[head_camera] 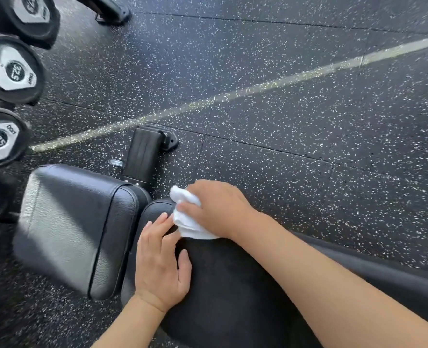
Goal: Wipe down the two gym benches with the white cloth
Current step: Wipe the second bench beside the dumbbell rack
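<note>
A black padded gym bench lies below me, made of a seat pad (70, 227) at the left and a long back pad (233, 292) running toward the lower right. My right hand (215, 209) grips a bunched white cloth (186, 217) against the near end of the back pad. My left hand (160, 262) lies on the same pad just left of the cloth, fingers straight and fingertips close to the cloth. Only one bench is in view.
Several black dumbbells (12, 74) with silver end caps line a rack along the left edge. The bench's black foot (147, 151) stands on the speckled rubber floor (283, 121), which a pale painted line (258, 87) crosses. Another black equipment foot (107, 11) sits at top left.
</note>
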`<state>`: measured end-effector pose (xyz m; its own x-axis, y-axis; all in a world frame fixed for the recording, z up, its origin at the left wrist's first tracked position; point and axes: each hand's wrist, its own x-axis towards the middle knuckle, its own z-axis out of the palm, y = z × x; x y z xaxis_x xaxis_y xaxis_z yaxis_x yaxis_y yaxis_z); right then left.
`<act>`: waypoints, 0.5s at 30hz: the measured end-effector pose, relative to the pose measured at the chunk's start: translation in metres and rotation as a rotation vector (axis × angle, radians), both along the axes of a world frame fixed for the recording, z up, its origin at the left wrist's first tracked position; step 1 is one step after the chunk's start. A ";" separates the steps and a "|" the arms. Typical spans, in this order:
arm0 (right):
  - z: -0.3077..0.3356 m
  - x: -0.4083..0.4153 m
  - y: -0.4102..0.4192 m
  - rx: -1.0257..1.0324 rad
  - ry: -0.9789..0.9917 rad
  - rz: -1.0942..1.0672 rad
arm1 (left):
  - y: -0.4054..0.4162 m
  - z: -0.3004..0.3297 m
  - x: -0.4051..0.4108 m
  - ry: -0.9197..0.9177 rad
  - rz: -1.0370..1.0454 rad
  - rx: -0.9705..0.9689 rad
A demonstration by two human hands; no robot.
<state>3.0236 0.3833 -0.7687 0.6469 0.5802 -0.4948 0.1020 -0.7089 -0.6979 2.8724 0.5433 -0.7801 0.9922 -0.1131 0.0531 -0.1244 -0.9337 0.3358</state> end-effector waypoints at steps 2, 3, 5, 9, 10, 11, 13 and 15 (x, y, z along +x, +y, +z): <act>-0.003 0.005 0.013 0.018 0.009 -0.016 | 0.001 0.000 0.001 -0.001 -0.004 0.000; -0.004 0.005 0.007 0.032 0.028 -0.035 | 0.000 0.000 0.001 0.002 -0.003 0.002; -0.001 -0.001 -0.021 0.038 0.056 -0.064 | 0.000 0.000 0.000 0.000 0.003 -0.004; 0.013 -0.031 -0.124 -0.050 0.139 -0.158 | 0.001 0.001 0.000 0.006 0.002 -0.017; 0.018 -0.040 -0.152 -0.083 0.151 -0.193 | 0.001 0.002 -0.002 0.009 0.006 -0.013; 0.024 -0.049 -0.176 -0.118 0.147 -0.225 | 0.001 0.002 -0.002 0.014 0.010 -0.015; 0.035 -0.064 -0.206 -0.183 0.114 -0.253 | 0.000 0.003 -0.003 0.023 0.016 -0.008; 0.037 -0.069 -0.210 -0.211 0.085 -0.247 | -0.002 0.005 -0.003 0.034 0.021 -0.001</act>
